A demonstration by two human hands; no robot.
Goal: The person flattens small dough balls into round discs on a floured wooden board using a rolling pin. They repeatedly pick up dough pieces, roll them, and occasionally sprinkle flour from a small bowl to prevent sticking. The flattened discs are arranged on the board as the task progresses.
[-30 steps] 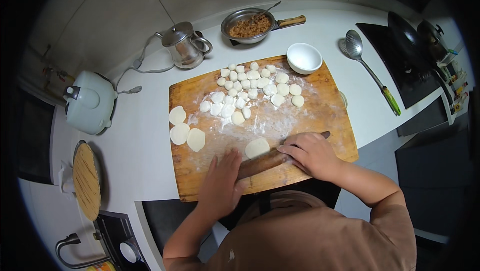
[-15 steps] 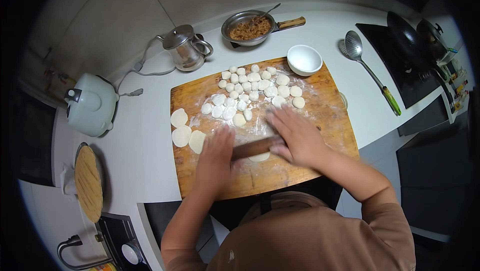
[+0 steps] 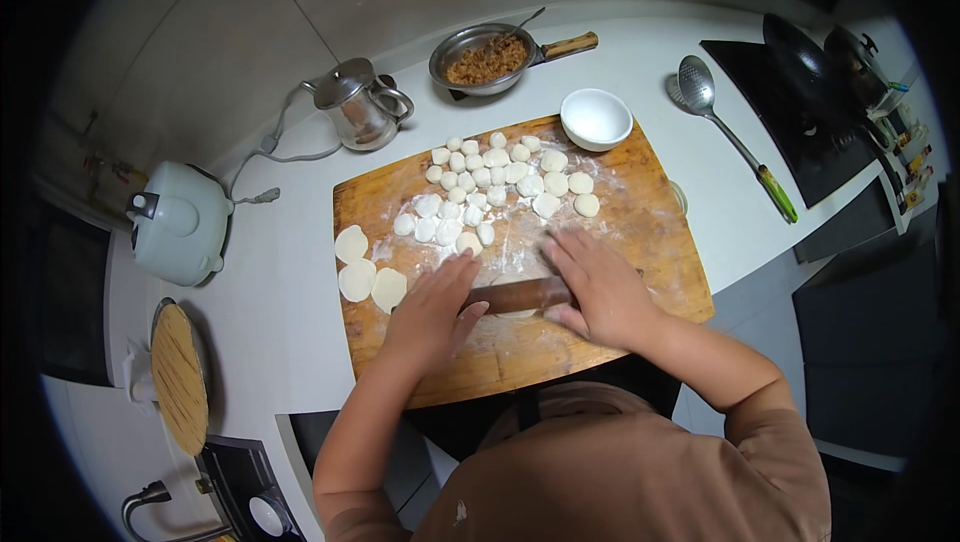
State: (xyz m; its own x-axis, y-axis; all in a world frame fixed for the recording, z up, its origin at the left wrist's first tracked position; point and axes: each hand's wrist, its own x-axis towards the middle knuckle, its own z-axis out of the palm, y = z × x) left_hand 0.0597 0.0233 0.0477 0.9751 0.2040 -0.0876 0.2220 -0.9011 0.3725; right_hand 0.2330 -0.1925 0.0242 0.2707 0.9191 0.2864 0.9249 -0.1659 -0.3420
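Note:
A dark wooden rolling pin (image 3: 518,295) lies crosswise on the floury wooden board (image 3: 648,227), with each end under one of my palms. My left hand (image 3: 436,304) is on its left end, fingers reaching over the wood. On the right end rests my right hand (image 3: 605,292), its fingers slanting forward and slightly blurred. Beneath the pin a sliver of a dough round (image 3: 515,314) shows; the pin hides most of it. Small dough pieces (image 3: 497,174), several of them flattened, cluster farther back on the board. Three rolled wrappers (image 3: 357,280) lie at its left edge.
A white bowl (image 3: 596,120) stands on the board's far right corner. Behind are a metal bowl of brown filling (image 3: 487,60), a knife handle (image 3: 570,46) and a steel kettle (image 3: 356,107). A slotted spoon (image 3: 735,137) lies right, beside the black hob (image 3: 790,122).
The pin has shifted slightly and now covers more of the dough round. Both hands have moved with it. The whole view has shifted a little.

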